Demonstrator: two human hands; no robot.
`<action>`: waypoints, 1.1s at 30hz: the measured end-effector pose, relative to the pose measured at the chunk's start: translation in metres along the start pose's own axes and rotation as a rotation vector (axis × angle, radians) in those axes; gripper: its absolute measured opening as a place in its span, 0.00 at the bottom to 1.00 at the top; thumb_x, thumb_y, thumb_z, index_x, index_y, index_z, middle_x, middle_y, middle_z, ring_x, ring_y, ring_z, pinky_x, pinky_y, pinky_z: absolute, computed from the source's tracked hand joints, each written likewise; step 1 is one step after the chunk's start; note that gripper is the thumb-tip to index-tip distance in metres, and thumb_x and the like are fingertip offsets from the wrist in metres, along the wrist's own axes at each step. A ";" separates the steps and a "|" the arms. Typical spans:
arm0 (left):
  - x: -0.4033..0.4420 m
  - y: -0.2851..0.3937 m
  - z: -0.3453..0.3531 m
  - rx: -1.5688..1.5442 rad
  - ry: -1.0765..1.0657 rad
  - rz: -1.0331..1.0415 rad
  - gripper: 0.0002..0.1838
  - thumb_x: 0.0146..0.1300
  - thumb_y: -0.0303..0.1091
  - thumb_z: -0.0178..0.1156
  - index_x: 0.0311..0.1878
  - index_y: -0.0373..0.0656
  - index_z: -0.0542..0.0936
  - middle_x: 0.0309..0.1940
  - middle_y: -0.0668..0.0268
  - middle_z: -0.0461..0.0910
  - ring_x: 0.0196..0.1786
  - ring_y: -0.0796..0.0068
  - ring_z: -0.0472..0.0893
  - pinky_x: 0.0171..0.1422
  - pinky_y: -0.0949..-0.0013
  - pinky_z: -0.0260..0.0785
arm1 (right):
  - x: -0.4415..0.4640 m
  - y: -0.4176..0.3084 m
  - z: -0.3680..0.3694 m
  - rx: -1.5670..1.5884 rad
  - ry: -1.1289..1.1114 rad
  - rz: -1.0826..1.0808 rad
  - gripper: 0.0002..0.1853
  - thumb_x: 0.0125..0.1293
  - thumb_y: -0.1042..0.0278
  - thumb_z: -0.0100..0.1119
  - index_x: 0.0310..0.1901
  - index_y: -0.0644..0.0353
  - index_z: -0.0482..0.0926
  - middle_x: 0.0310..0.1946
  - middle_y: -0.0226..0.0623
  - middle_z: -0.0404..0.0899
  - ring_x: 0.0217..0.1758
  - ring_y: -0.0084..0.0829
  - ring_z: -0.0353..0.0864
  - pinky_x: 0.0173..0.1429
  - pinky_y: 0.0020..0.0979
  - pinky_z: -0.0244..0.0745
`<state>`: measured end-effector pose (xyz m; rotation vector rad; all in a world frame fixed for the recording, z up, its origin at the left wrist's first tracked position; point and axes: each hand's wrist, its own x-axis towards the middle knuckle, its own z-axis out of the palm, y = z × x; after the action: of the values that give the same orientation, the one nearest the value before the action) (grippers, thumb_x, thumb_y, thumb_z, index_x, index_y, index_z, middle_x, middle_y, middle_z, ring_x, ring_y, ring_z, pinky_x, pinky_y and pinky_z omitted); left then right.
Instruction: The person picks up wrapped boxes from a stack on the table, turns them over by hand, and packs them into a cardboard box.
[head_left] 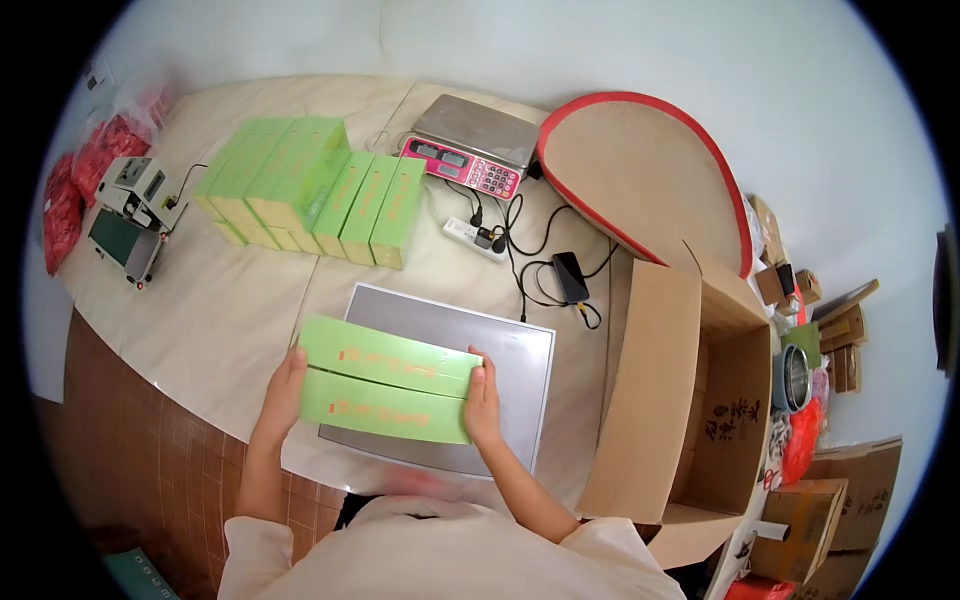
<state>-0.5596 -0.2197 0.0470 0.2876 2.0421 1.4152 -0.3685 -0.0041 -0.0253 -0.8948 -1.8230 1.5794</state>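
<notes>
A pale wall (720,70) stands behind a cream table (250,300) with a stone-like top. In the head view, the only one, two green boxes (388,378) lie side by side between the person's hands, over a grey panel (515,365) and hiding part of it; whether they touch it is hard to tell. Their long axis runs across the body, hand to hand, with the right end slightly nearer the person.

The left hand (289,374) is curled around the left ends, its fingers partly hidden. The right hand (482,397) is bent around the right ends, fingers at the far corner. Both are parted only by the pair's length and press it from opposite ends.

A carton (640,410) with its mouth uncovered lies to the right, well apart from the pair; the right hand is the nearer one to it. Its long side runs roughly away from the person, crosswise to the pair. Beyond the left hand, farther off, is a stack (300,180) of similar green boxes, with a scale (475,130) just beside it.
</notes>
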 end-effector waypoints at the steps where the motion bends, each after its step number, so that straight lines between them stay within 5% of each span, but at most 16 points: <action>1: 0.001 0.006 0.009 0.086 0.001 0.079 0.33 0.75 0.53 0.38 0.69 0.32 0.62 0.63 0.51 0.70 0.66 0.63 0.69 0.69 0.67 0.58 | -0.002 0.002 -0.010 -0.001 0.003 0.002 0.28 0.77 0.49 0.31 0.65 0.64 0.61 0.63 0.49 0.68 0.65 0.43 0.68 0.68 0.36 0.60; 4: 0.005 0.023 0.036 0.191 -0.025 0.169 0.33 0.74 0.52 0.39 0.70 0.33 0.59 0.63 0.49 0.70 0.66 0.61 0.69 0.69 0.66 0.58 | -0.008 0.003 -0.035 -0.046 0.092 0.045 0.26 0.77 0.50 0.29 0.63 0.62 0.64 0.55 0.49 0.73 0.58 0.44 0.73 0.61 0.37 0.65; 7: 0.008 0.031 0.060 0.273 -0.065 0.167 0.34 0.73 0.54 0.40 0.70 0.35 0.59 0.62 0.48 0.71 0.65 0.59 0.70 0.68 0.66 0.59 | -0.018 -0.004 -0.062 -0.080 0.134 0.101 0.25 0.77 0.50 0.31 0.60 0.62 0.66 0.53 0.44 0.73 0.58 0.35 0.70 0.64 0.32 0.61; 12: 0.021 -0.004 0.104 0.167 -0.283 0.210 0.35 0.73 0.57 0.38 0.70 0.35 0.60 0.62 0.46 0.70 0.66 0.53 0.69 0.69 0.64 0.58 | -0.036 0.013 -0.109 -0.208 0.239 0.082 0.26 0.77 0.50 0.32 0.61 0.64 0.66 0.53 0.45 0.73 0.57 0.36 0.71 0.63 0.33 0.62; 16: 0.022 -0.032 0.129 0.204 -0.265 0.233 0.35 0.73 0.56 0.38 0.70 0.35 0.60 0.63 0.46 0.69 0.66 0.52 0.69 0.69 0.63 0.58 | -0.044 0.016 -0.132 -0.307 0.295 0.145 0.27 0.76 0.49 0.33 0.63 0.63 0.65 0.54 0.52 0.75 0.57 0.46 0.74 0.61 0.38 0.66; 24: 0.011 -0.042 0.103 0.086 -0.247 0.197 0.33 0.74 0.55 0.38 0.67 0.35 0.65 0.62 0.50 0.71 0.66 0.55 0.70 0.69 0.64 0.58 | -0.038 -0.007 -0.103 -0.447 0.175 0.323 0.29 0.73 0.44 0.35 0.67 0.56 0.57 0.53 0.54 0.75 0.58 0.51 0.74 0.60 0.42 0.66; 28: 0.023 -0.050 0.069 0.006 -0.275 0.174 0.32 0.74 0.54 0.38 0.66 0.34 0.66 0.63 0.52 0.71 0.66 0.61 0.69 0.69 0.65 0.58 | -0.031 0.003 -0.073 -0.423 0.128 0.211 0.29 0.73 0.45 0.35 0.67 0.55 0.56 0.58 0.55 0.71 0.59 0.53 0.72 0.61 0.44 0.65; 31: 0.010 -0.051 0.053 -0.094 -0.188 0.030 0.31 0.74 0.53 0.40 0.65 0.35 0.68 0.63 0.55 0.71 0.67 0.64 0.68 0.69 0.66 0.57 | -0.030 -0.002 -0.060 -0.449 0.080 0.197 0.30 0.73 0.48 0.39 0.67 0.62 0.56 0.62 0.56 0.66 0.63 0.52 0.68 0.65 0.43 0.61; 33: 0.014 -0.076 0.052 -0.179 0.048 0.212 0.26 0.74 0.45 0.44 0.65 0.36 0.68 0.62 0.56 0.71 0.67 0.66 0.67 0.70 0.67 0.57 | -0.024 -0.005 -0.063 -0.518 0.102 0.006 0.30 0.72 0.54 0.44 0.66 0.69 0.56 0.62 0.56 0.64 0.66 0.50 0.64 0.68 0.42 0.57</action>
<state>-0.5261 -0.2038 -0.0382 0.4064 1.9519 1.7369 -0.3051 0.0157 -0.0110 -1.1798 -2.1935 1.0482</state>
